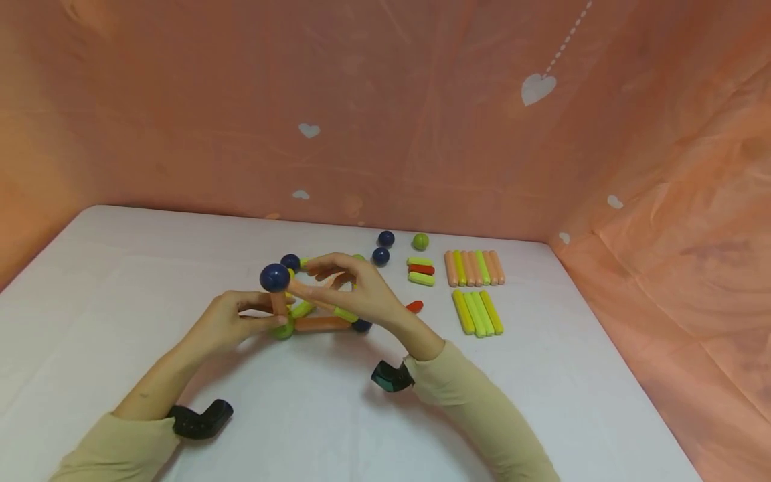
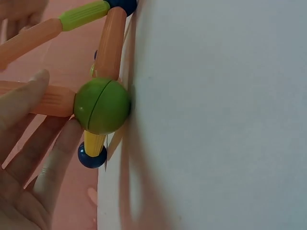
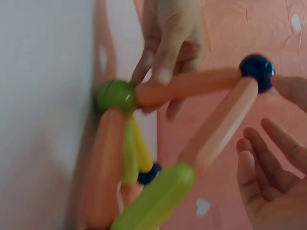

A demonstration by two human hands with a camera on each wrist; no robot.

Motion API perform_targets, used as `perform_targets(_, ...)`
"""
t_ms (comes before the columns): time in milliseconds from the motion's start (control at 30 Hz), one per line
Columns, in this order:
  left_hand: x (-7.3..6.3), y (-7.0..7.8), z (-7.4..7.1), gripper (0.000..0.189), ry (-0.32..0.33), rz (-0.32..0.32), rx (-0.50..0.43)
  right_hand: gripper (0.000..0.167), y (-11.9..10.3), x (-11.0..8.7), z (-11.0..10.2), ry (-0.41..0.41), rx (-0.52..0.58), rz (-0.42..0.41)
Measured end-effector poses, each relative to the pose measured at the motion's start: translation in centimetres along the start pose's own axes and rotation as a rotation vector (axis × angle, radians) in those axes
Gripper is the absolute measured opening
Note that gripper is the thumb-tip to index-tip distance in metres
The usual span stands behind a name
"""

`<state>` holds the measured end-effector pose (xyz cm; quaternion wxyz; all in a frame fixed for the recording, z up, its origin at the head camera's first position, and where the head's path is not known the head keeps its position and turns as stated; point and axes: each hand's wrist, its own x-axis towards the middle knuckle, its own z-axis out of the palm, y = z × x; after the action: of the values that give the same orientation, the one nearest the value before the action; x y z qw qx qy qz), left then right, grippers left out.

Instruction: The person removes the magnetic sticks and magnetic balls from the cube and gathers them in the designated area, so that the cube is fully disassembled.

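Observation:
A frame of ball and rod building pieces stands on the table in front of me. My left hand (image 1: 231, 318) grips its upright orange rod (image 3: 192, 86) just above a green ball (image 2: 102, 106), thumb on one side and fingers on the other. On top of that rod sits a dark blue ball (image 1: 274, 277). From this ball a second orange rod (image 3: 220, 124) slants down and meets a light green rod (image 3: 156, 199). My right hand (image 1: 364, 288) is beside the blue ball with loosely spread fingers; one digit reaches the ball's side in the right wrist view.
Right of the frame lie short yellow-green and red rods (image 1: 421, 270). Beyond them is a row of orange and yellow rods (image 1: 474, 268), with yellow-green rods (image 1: 478, 313) nearer. Loose blue balls (image 1: 381, 256) and a green ball (image 1: 420, 242) rest toward the back, before a pink curtain.

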<state>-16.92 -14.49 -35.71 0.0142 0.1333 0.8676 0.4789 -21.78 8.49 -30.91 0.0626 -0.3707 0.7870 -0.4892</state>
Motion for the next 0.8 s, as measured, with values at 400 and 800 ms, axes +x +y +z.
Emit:
perform_targets(400, -0.6, 1.0, -0.8, 0.036, 0.087, 0.085, -0.102, 0.044, -0.8, 2.1, 1.6, -0.087, 0.050, -0.090)
perform_targets(800, -0.4, 0.6, -0.3, 0.030, 0.123, 0.084, -0.046, 0.037, -1.2, 2.5, 2.5, -0.009, -0.044, -0.138)
